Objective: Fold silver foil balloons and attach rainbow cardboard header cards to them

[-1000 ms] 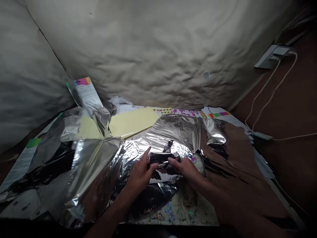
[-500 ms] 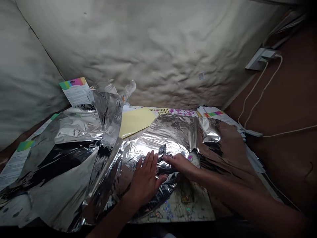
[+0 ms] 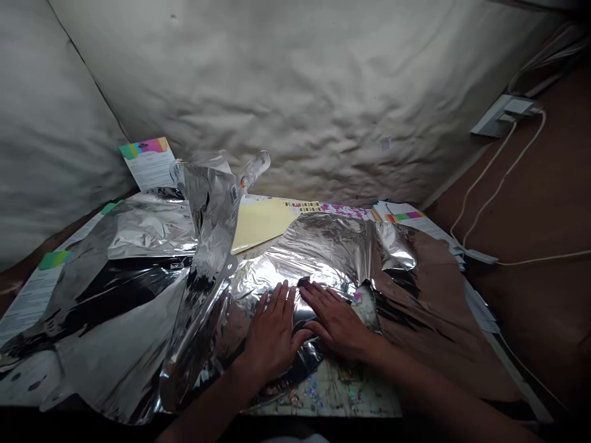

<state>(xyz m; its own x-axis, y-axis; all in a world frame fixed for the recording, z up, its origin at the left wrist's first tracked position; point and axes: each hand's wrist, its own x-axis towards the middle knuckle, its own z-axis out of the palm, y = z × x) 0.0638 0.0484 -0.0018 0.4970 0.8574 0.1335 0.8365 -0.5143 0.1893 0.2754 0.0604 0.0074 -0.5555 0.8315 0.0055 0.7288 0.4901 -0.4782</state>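
A shiny silver foil sheet (image 3: 318, 246) covers much of the table in front of me. My left hand (image 3: 272, 332) lies flat on it, fingers stretched forward. Beside it my right hand (image 3: 335, 320) also rests palm down on the foil, fingers extended, and the two thumbs nearly meet. A small dark piece (image 3: 303, 282) shows at the right fingertips; what it is I cannot make out. Left of my hands, a raised fold of foil (image 3: 210, 215) stands up. Behind it lies a pale yellow sheet (image 3: 261, 223).
Printed cards with coloured headers (image 3: 148, 163) stand or lie at the left, with more cards (image 3: 401, 212) at the back right. Bright specks dot the worn tabletop (image 3: 369, 381) near me. A power strip (image 3: 503, 114) with white cables hangs on the right wall.
My right hand has gone from a closed grip at the foil to lying flat with fingers spread forward. My left hand stays flat in place. The view has shifted slightly.
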